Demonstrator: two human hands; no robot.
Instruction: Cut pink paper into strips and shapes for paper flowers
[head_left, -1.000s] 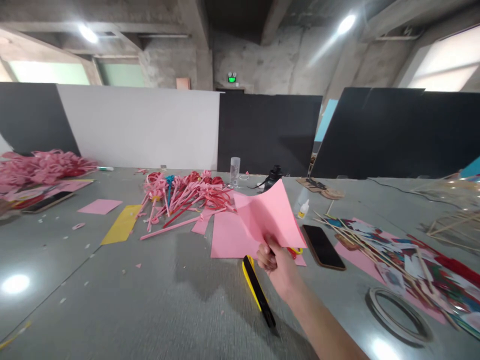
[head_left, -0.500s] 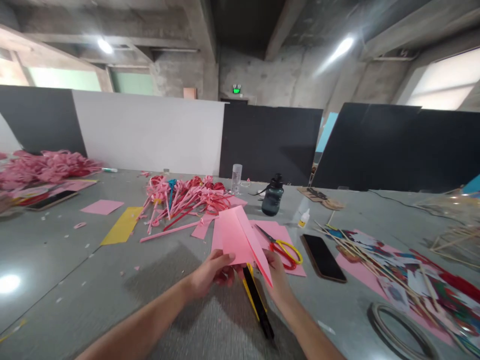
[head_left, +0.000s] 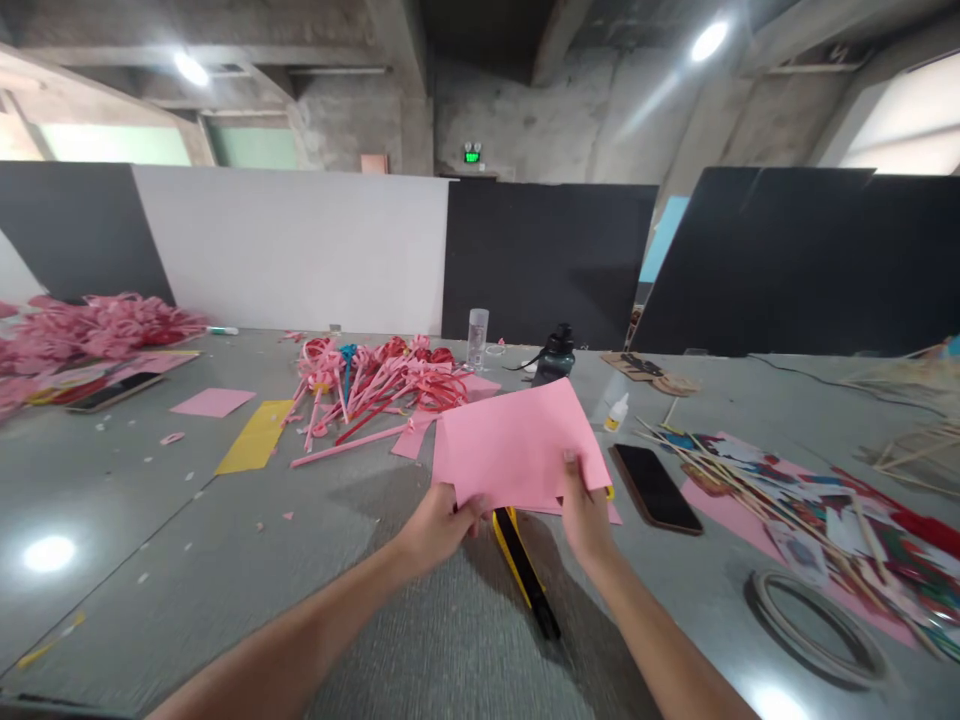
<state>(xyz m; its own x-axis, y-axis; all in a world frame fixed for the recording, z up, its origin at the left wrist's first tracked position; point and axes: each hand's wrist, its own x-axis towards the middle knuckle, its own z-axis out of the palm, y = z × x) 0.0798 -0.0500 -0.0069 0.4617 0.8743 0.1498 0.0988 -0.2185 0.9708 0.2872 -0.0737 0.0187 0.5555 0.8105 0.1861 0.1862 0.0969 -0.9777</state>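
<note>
A sheet of pink paper (head_left: 510, 445) is held up in front of me, spread out and slightly bent. My left hand (head_left: 442, 525) pinches its lower left edge between thumb and fingers. At its lower right, my right hand (head_left: 585, 510) grips the paper with the thumb on the near face. Below the sheet, a black and yellow utility knife (head_left: 525, 570) lies on the grey table. The sheet hides the scissors almost wholly; only a bit of yellow handle shows by my right hand. Behind its top edge stands a dark water bottle (head_left: 555, 355).
Pink and red paper flowers (head_left: 375, 385) lie ahead on the left, with a yellow sheet (head_left: 255, 437) beside them. To the right are a phone (head_left: 657, 488), a small glue bottle (head_left: 616, 412), thin wooden sticks (head_left: 750, 490) and a roll of tape (head_left: 814, 630).
The pink paper was folded over and seen partly edge-on; now it is opened out wide. My right hand has moved right and up with its edge, and the sheet now covers the scissors.
</note>
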